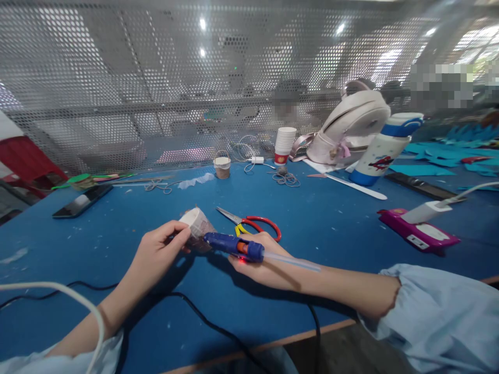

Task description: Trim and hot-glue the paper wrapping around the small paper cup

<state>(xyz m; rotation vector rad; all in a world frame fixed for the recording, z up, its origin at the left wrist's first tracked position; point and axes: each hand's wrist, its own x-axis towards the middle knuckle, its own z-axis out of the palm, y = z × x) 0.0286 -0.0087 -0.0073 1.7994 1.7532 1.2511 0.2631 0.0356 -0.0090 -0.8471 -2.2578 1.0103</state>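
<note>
My left hand (158, 249) pinches a small paper cup (198, 224) lying on its side just above the blue table (331, 223). My right hand (259, 262) grips a blue hot glue gun (234, 245) with a clear glue stick trailing from its back. The gun's nozzle touches the cup's side. Red-handled scissors (253, 224) lie shut right behind my right hand.
A black phone (81, 201) lies at the left. A small wrapped cup (222, 167), a stack of paper cups (284, 144), a pink bag (351, 124), a white-and-blue bottle (384, 150) and a magenta device (419, 231) stand further back. Black and white cables cross the near edge. A perforated metal screen (156, 78) closes off the back.
</note>
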